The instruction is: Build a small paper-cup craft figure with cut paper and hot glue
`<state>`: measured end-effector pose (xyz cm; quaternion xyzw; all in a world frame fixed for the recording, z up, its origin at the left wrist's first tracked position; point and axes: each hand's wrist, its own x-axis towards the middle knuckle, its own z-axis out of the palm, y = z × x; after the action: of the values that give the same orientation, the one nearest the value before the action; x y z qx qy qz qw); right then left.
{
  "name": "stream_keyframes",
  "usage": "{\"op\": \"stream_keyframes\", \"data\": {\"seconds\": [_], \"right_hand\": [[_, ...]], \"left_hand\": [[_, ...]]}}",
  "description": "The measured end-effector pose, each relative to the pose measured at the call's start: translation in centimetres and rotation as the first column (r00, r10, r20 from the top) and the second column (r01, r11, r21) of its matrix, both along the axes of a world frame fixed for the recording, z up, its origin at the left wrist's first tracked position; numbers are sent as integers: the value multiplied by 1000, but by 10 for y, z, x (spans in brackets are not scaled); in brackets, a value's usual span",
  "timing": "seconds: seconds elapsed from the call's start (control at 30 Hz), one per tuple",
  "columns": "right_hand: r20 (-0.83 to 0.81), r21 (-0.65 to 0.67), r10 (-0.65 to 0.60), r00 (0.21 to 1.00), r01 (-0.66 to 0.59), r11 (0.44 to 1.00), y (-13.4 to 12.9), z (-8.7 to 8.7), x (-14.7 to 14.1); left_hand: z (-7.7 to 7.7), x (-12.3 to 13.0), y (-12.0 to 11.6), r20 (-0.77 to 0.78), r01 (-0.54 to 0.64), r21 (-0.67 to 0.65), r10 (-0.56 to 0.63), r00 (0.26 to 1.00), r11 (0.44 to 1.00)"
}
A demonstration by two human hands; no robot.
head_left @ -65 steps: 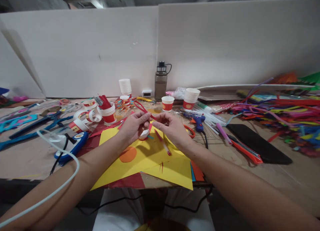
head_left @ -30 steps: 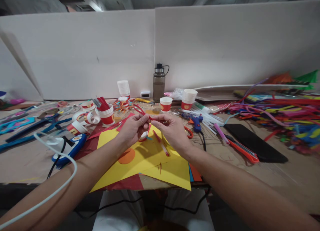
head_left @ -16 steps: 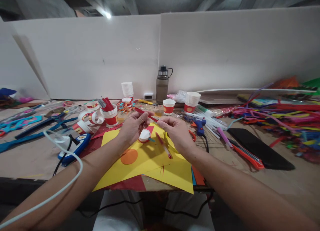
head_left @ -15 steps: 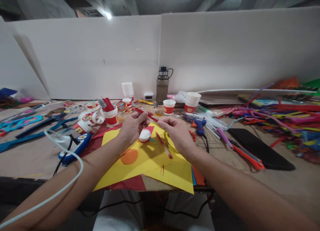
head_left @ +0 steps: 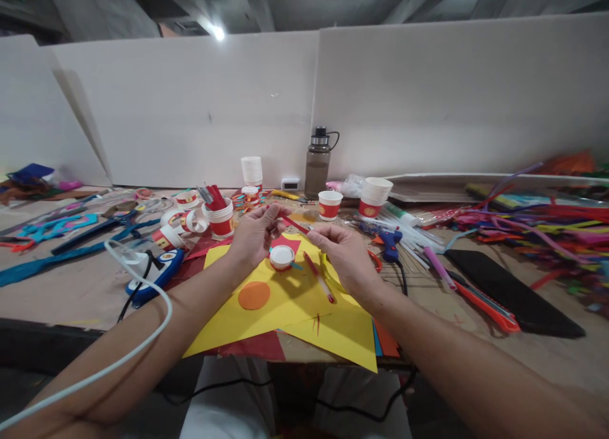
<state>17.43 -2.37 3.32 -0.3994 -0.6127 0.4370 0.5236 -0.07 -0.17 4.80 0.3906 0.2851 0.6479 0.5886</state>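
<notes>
A thin red strip is stretched between my two hands above the yellow paper. My left hand pinches its left part, and my right hand pinches its right end. Just below them a small white-topped cup piece with a light blue bit at its side rests on the paper. An orange paper circle lies nearer to me. The red pen lies under my right hand, beside yellow-handled scissors that my hand partly hides.
A cup of red strips stands left of my hands. Behind are a bottle and stacked cups. At right lie a blue glue gun, a red cutter, a black phone and colourful pipe cleaners. A white cable crosses my left forearm.
The view has turned slightly left, so things appear further right. Both hands still hold the red strip, and more of it shows between them.
</notes>
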Motion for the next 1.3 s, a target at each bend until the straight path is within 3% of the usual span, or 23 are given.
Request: {"op": "stream_keyframes", "data": {"seconds": [0.5, 0.77, 0.9, 1.07, 1.3], "right_hand": [[1, 16, -62, 998, 62, 998, 0, -1, 0], [-106, -49, -112, 988, 107, 993, -1, -2, 2], [-197, -110, -131, 972, 111, 988, 0, 0, 1], [-187, -69, -113, 976, 101, 992, -1, -1, 0], [-58, -20, -101, 993, 100, 995, -6, 1, -3]], "left_hand": [[-2, -6, 7, 40, 64, -37, -62, 997, 997], [2, -15, 16, 151, -13, -97, 28, 988, 995], [-2, -3, 8, 66, 92, -163, -82, 994, 982], [-8, 15, -6, -40, 223, -136, -230, 972, 965], [3, 9, -9, -89, 145, -135, -158, 983, 980]]}}
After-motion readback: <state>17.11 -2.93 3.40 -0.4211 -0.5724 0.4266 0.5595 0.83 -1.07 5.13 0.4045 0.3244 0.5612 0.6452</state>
